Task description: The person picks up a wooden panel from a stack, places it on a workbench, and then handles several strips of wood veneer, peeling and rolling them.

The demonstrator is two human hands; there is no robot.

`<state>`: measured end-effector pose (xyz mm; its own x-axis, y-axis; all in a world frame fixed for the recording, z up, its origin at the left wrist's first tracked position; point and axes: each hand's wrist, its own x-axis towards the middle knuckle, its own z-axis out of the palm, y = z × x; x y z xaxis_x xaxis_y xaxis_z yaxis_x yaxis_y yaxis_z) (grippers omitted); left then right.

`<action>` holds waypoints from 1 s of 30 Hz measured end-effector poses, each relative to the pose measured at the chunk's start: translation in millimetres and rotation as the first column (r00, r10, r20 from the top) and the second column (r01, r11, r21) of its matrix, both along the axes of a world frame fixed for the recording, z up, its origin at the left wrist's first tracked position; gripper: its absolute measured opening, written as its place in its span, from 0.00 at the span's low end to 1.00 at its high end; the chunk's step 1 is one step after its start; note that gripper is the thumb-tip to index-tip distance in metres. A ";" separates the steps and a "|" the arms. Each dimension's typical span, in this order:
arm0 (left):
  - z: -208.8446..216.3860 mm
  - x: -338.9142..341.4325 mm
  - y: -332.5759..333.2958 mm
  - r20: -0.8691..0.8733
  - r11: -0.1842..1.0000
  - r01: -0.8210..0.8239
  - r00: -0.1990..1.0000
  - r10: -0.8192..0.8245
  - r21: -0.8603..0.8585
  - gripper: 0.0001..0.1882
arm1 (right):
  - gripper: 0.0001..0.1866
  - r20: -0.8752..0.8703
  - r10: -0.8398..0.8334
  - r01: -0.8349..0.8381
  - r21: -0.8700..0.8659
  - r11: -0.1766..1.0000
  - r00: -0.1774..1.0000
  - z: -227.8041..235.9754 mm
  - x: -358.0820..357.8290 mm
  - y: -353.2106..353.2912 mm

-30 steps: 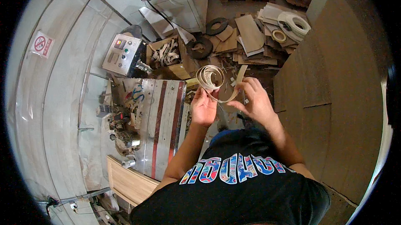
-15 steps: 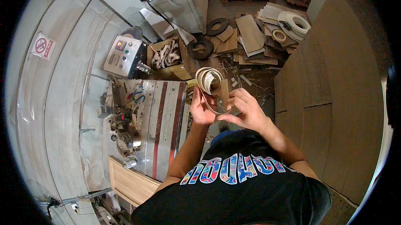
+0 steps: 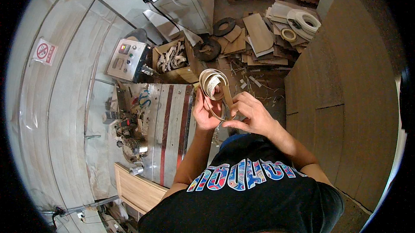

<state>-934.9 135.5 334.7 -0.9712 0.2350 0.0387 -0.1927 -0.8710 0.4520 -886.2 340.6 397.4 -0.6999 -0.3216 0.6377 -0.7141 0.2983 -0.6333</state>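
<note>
A loose roll of pale edge-banding strip [image 3: 208, 73] is held up in front of my chest, its wound turns standing apart and its middle hollow. My left hand [image 3: 205, 111] cups the roll from the left and below, fingers curled round it. On the other side my right hand [image 3: 252, 114] pinches the outer loop of the strip between thumb and fingers. The strip bends round between the two hands, and part of the left fingers is hidden behind it.
To the left stands a machine table [image 3: 173, 125] with red-brown stripes, beside a control box [image 3: 126, 59]. Ahead are a carton of strip offcuts [image 3: 189, 73], stacked boards [image 3: 258, 34] and white coils [image 3: 308, 24]. A tall brown board stack [image 3: 337, 103] rises on the right.
Both hands and the roll have shifted slightly left. The strip's outer loop looks narrower, with my right hand closer to the roll.
</note>
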 end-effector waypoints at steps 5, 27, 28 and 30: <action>5.7 0.5 1.0 -0.091 0.998 0.069 0.993 -0.069 0.002 0.26 | 0.23 0.030 0.009 -0.009 -0.024 1.000 1.000 -0.6 0.1 -1.1; 10.8 0.8 -1.3 -0.048 0.905 -0.055 0.998 0.038 -0.422 0.27 | 0.21 0.055 0.013 -0.019 0.114 0.993 0.998 12.6 -2.9 12.0; 9.3 1.6 -2.6 -0.028 0.899 -0.063 0.998 0.057 -0.434 0.27 | 0.21 0.060 0.022 -0.029 0.119 0.992 0.998 13.1 -3.5 12.7; 3.7 2.3 -5.7 0.014 0.885 -0.079 0.995 0.095 -0.459 0.28 | 0.19 0.093 0.039 -0.052 0.147 0.988 0.995 14.3 -3.8 14.8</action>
<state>-932.6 129.9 338.4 -0.9873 0.1330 -0.0866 -0.1486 -0.5832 0.7986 -890.0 355.3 411.7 -0.7344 -0.4415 0.5155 -0.6716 0.3627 -0.6461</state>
